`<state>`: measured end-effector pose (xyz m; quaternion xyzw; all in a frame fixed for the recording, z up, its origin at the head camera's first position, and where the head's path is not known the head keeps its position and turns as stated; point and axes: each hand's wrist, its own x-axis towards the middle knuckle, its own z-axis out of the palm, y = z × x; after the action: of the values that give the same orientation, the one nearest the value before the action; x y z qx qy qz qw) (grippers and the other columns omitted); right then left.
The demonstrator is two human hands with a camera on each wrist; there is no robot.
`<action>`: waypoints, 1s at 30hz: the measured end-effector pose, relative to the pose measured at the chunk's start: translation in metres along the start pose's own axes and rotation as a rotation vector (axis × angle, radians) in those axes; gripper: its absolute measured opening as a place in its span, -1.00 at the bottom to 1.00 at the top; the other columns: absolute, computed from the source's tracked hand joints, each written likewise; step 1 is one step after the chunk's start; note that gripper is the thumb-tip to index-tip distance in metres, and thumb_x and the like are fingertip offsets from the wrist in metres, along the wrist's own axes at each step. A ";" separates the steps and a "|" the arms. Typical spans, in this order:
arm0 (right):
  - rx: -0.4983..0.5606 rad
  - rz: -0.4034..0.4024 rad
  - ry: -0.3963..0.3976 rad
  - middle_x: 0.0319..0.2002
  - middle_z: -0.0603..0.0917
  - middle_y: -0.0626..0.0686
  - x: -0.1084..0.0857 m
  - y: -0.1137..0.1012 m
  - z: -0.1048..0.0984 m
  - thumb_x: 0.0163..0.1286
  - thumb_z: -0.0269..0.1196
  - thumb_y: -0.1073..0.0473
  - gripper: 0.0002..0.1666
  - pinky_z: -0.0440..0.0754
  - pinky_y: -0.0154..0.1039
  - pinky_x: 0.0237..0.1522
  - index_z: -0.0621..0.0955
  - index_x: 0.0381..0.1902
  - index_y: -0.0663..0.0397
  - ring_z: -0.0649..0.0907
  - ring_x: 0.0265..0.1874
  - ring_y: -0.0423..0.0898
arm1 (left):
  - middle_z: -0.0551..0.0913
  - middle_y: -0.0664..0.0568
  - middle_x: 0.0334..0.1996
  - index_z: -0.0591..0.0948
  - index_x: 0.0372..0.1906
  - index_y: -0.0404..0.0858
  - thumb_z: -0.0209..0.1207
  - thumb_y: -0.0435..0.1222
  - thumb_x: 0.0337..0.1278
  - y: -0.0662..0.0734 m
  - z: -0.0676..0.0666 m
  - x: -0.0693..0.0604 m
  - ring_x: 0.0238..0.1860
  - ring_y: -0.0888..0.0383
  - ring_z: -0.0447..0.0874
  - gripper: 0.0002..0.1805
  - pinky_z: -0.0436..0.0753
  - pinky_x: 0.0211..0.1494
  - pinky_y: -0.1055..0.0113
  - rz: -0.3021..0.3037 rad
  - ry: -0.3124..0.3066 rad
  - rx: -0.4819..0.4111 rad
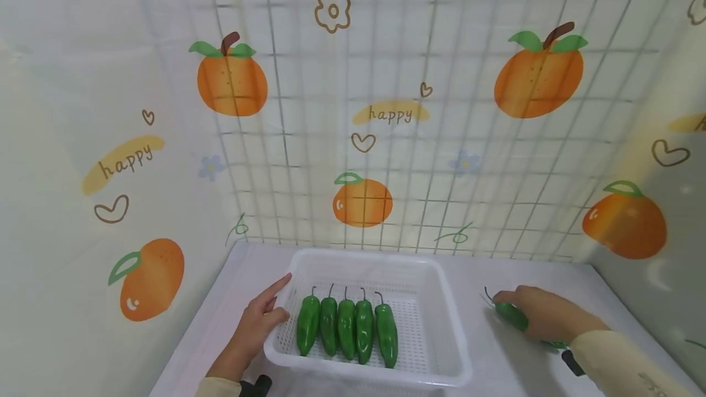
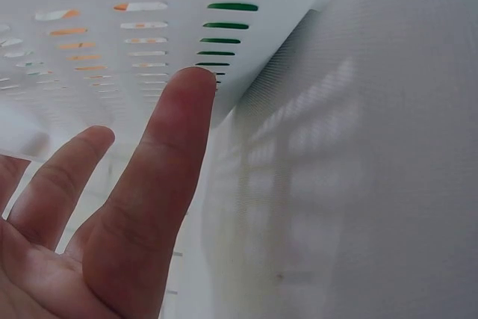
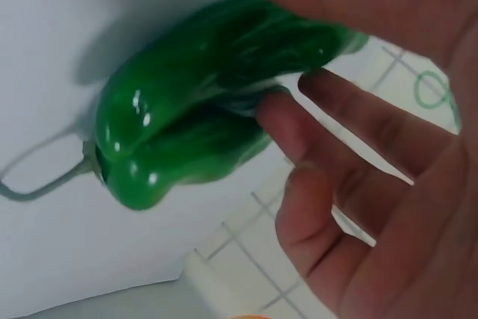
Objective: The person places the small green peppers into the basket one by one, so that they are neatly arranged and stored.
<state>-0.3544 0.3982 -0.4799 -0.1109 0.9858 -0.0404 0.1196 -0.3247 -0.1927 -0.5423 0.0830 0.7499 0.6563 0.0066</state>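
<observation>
1. A small booth-like enclosure; whether in a home, shop or lab, I cannot tell
2. Pale sheeting (image 1: pixel 386 35) printed with oranges (image 1: pixel 362 202) walls the far, left and right sides
3. A white-topped bench (image 1: pixel 471 280) stands between

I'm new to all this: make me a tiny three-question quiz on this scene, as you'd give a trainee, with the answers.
1. How many green peppers lie in the white basket?
2. True or false: the left-hand grip is at the basket's left side.
3. Where is the pepper at the right-hand grip? A) inside the basket; B) left of the basket; C) right of the basket.

Key: 1. five; 2. true; 3. C.
</observation>
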 end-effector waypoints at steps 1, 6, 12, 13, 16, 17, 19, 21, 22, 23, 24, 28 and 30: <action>-0.003 -0.006 -0.006 -0.09 0.66 0.02 0.000 0.000 0.001 -0.04 0.58 0.43 -0.12 0.64 0.33 -0.01 0.67 0.30 -0.14 0.57 -0.19 0.02 | 0.59 -0.18 0.37 0.39 0.61 0.14 0.15 -0.41 0.21 0.001 0.000 0.000 0.11 -0.16 0.75 -0.16 0.81 -0.10 0.05 0.000 0.001 0.002; -0.023 0.006 -0.005 -0.02 0.70 0.08 0.006 -0.001 0.006 -0.10 0.61 0.45 -0.13 0.61 0.41 0.04 0.69 0.25 -0.07 0.60 -0.15 0.05 | 0.59 -0.18 0.37 0.39 0.61 0.10 0.15 -0.44 0.19 0.005 0.003 -0.001 0.14 -0.16 0.74 -0.15 0.80 -0.06 0.06 0.005 0.006 -0.013; -0.033 0.025 0.008 0.02 0.71 0.13 0.012 -0.003 0.008 -0.10 0.62 0.44 -0.14 0.59 0.45 0.02 0.69 0.24 -0.07 0.60 -0.15 0.07 | 0.59 -0.16 0.38 0.39 0.61 0.10 0.15 -0.43 0.19 0.003 0.002 -0.001 0.16 -0.16 0.73 -0.16 0.80 -0.06 0.07 0.007 0.013 -0.004; -0.031 0.029 0.008 0.02 0.71 0.13 0.013 -0.003 0.008 -0.09 0.61 0.44 -0.15 0.58 0.46 0.02 0.69 0.24 -0.07 0.60 -0.16 0.07 | 0.59 -0.16 0.38 0.39 0.61 0.10 0.15 -0.42 0.19 0.003 0.001 -0.001 0.16 -0.16 0.73 -0.16 0.80 -0.06 0.08 0.008 0.011 -0.001; -0.022 0.049 0.007 0.04 0.72 0.14 0.016 -0.003 0.008 -0.04 0.59 0.45 -0.18 0.57 0.48 0.02 0.69 0.24 -0.09 0.59 -0.17 0.07 | 0.58 -0.15 0.38 0.38 0.62 0.10 0.15 -0.42 0.20 0.002 0.000 -0.001 0.18 -0.15 0.72 -0.16 0.80 -0.04 0.10 0.010 0.004 0.004; -0.014 0.058 0.003 0.04 0.72 0.14 0.016 -0.003 0.008 -0.01 0.57 0.45 -0.19 0.56 0.48 0.02 0.69 0.24 -0.10 0.59 -0.18 0.07 | 0.58 -0.15 0.39 0.38 0.62 0.10 0.15 -0.42 0.21 0.001 -0.001 -0.001 0.18 -0.15 0.72 -0.16 0.79 -0.04 0.10 0.009 0.001 0.005; -0.007 0.056 -0.001 0.03 0.73 0.12 0.016 -0.003 0.007 0.03 0.54 0.46 -0.21 0.56 0.49 0.03 0.69 0.25 -0.12 0.59 -0.18 0.06 | 0.58 -0.15 0.39 0.38 0.62 0.11 0.15 -0.42 0.20 0.001 -0.001 -0.002 0.19 -0.14 0.72 -0.16 0.79 -0.03 0.12 0.001 0.001 0.008; -0.005 0.048 -0.003 0.00 0.73 0.10 0.015 -0.005 0.006 0.04 0.53 0.47 -0.22 0.58 0.47 0.01 0.69 0.23 -0.14 0.58 -0.19 0.06 | 0.58 -0.16 0.38 0.37 0.62 0.11 0.15 -0.42 0.20 0.001 -0.002 -0.003 0.18 -0.15 0.72 -0.15 0.79 -0.03 0.12 -0.002 -0.001 0.010; -0.003 0.048 -0.009 -0.01 0.72 0.10 0.015 -0.006 0.005 0.05 0.53 0.46 -0.22 0.58 0.46 0.01 0.68 0.24 -0.15 0.58 -0.19 0.06 | 0.58 -0.18 0.38 0.36 0.63 0.09 0.14 -0.42 0.20 0.001 -0.002 -0.004 0.18 -0.16 0.72 -0.15 0.79 -0.04 0.12 0.003 -0.003 0.010; -0.004 0.047 -0.012 -0.03 0.72 0.09 0.014 -0.007 0.004 0.05 0.53 0.46 -0.23 0.60 0.44 -0.01 0.68 0.24 -0.16 0.57 -0.20 0.06 | 0.58 -0.17 0.38 0.36 0.63 0.09 0.14 -0.41 0.20 0.001 -0.002 -0.004 0.17 -0.16 0.73 -0.15 0.79 -0.05 0.11 0.000 -0.004 0.013; -0.006 0.045 -0.013 -0.05 0.71 0.09 0.013 -0.008 0.003 0.04 0.54 0.45 -0.22 0.62 0.41 -0.04 0.68 0.23 -0.16 0.57 -0.20 0.07 | 0.58 -0.18 0.38 0.36 0.63 0.09 0.14 -0.41 0.21 0.002 -0.002 -0.003 0.17 -0.16 0.73 -0.15 0.80 -0.05 0.11 0.004 -0.005 0.016; 0.024 0.081 -0.024 -0.06 0.67 0.13 0.011 -0.012 -0.003 0.00 0.57 0.44 -0.19 0.65 0.23 -0.19 0.65 0.25 -0.07 0.55 -0.23 0.09 | 0.59 -0.20 0.37 0.35 0.63 0.06 0.13 -0.41 0.21 0.003 -0.001 -0.002 0.15 -0.17 0.74 -0.16 0.80 -0.07 0.12 0.024 -0.010 0.018; 0.042 0.082 -0.016 -0.06 0.66 0.14 0.011 -0.014 -0.007 -0.03 0.58 0.44 -0.18 0.64 0.14 -0.24 0.64 0.25 -0.01 0.54 -0.24 0.09 | 0.59 -0.20 0.36 0.35 0.63 0.06 0.13 -0.41 0.21 0.004 -0.001 -0.002 0.15 -0.18 0.74 -0.16 0.80 -0.07 0.12 0.026 -0.008 0.013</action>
<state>-0.3638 0.3824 -0.4739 -0.0683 0.9874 -0.0554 0.1315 -0.3224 -0.1932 -0.5389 0.0955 0.7529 0.6512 0.0007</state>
